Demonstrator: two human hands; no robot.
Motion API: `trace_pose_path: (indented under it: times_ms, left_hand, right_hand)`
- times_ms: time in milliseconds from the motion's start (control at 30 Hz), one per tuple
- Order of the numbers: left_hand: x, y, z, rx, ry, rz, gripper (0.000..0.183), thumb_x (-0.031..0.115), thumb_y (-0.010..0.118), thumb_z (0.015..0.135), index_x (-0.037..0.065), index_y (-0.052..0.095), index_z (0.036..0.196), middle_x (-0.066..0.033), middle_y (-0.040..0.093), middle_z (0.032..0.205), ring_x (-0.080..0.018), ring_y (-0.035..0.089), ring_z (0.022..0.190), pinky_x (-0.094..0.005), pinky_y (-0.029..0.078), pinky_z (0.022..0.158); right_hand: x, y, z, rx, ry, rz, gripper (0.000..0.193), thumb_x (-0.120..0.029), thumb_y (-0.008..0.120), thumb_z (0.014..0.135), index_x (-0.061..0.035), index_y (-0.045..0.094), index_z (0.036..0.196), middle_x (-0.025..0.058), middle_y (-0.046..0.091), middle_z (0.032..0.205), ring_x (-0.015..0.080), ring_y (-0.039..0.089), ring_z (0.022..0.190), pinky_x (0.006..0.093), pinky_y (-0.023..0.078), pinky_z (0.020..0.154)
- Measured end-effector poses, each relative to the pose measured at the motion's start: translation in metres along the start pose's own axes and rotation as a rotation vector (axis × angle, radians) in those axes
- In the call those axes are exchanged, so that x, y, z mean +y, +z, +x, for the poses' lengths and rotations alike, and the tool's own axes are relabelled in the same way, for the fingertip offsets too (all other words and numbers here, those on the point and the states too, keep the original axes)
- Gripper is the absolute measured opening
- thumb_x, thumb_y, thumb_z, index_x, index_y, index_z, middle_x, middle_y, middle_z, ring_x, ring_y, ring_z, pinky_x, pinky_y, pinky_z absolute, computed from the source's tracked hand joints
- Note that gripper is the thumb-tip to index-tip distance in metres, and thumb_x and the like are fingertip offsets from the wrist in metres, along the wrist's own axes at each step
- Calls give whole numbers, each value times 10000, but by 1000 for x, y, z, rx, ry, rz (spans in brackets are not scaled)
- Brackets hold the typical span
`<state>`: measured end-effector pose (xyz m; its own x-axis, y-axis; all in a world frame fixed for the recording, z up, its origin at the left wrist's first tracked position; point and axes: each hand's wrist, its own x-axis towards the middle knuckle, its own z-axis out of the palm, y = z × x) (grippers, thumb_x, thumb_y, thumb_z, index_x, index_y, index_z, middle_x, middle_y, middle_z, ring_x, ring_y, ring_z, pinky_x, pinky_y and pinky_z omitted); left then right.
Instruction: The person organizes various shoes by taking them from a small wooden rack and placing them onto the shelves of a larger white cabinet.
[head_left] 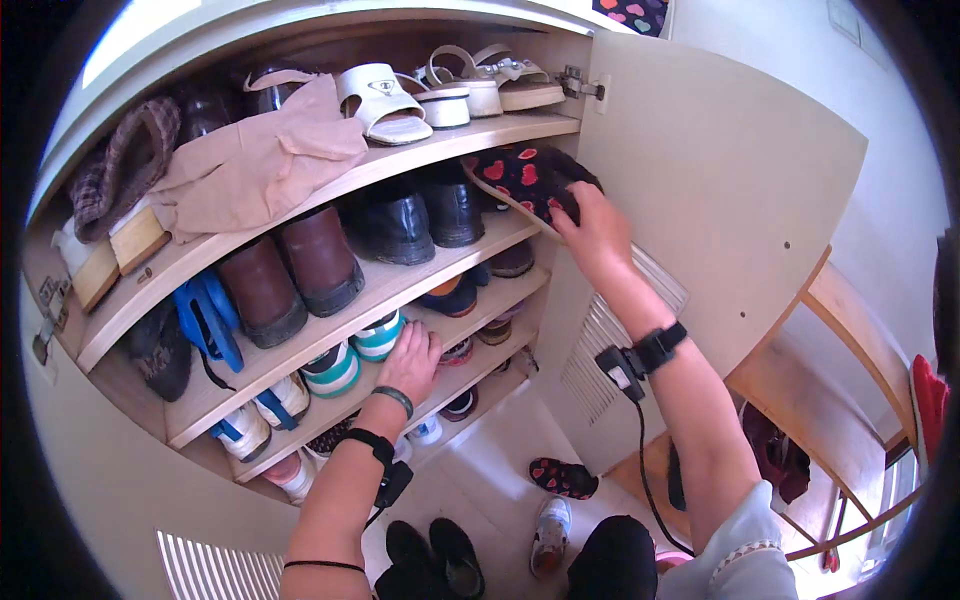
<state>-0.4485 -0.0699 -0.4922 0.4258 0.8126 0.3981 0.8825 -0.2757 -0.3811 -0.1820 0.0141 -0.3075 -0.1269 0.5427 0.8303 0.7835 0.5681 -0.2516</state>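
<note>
My right hand is closed on the heel end of a dark slipper patterned with red hearts. The slipper's toe points into the right end of the shelf with the boots, beside a pair of black leather shoes. Lower down, my left hand lies with its fingers stretched out at a shelf edge, next to a green and white sneaker; whether it touches the shoe I cannot tell. A similar heart-patterned slipper is on the floor.
The open cabinet door stands at the right. White sandals and a beige cloth fill the top shelf; brown boots sit below. A wooden chair is at the right, with black shoes on the floor.
</note>
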Motion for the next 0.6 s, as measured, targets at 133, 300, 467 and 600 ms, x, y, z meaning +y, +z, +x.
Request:
trace_pose_path:
  times_ms: [133, 300, 467, 600]
  left_hand:
    - [-1, 0, -2, -18, 13, 27, 662, 307, 671, 717, -41, 413, 1218, -244, 446, 1262, -345, 353, 1257, -407, 192, 1109]
    - [1, -6, 3, -112, 33, 66, 671, 362, 640, 743, -52, 414, 1221, -244, 454, 1253, -350, 358, 1246, -422, 200, 1101]
    - [-2, -2, 3, -81, 31, 38, 651, 360, 631, 747, -55, 426, 1205, -249, 454, 1244, -361, 368, 1229, -427, 206, 1096]
    - [-3, -4, -3, -90, 36, 85, 555, 319, 547, 819, -41, 430, 1226, -206, 485, 1221, -341, 366, 1246, -408, 182, 1105]
  right_hand:
    - [-4, 27, 27, -18, 19, -75, 252, -206, 635, 792, -63, 547, 979, 155, 599, 925, 365, 586, 855, 456, 475, 725]
    - [-16, 57, 61, -45, -6, -203, 256, -196, 648, 775, -60, 556, 971, 137, 605, 939, 348, 594, 882, 451, 488, 727]
    - [-23, 67, 71, -76, 5, -160, 377, -130, 658, 760, -8, 518, 1089, 169, 559, 1083, 370, 577, 929, 436, 487, 794]
    - [-28, 57, 26, 79, -133, 138, 476, -45, 633, 759, 11, 465, 1200, 218, 442, 1278, 398, 486, 1122, 445, 430, 920]
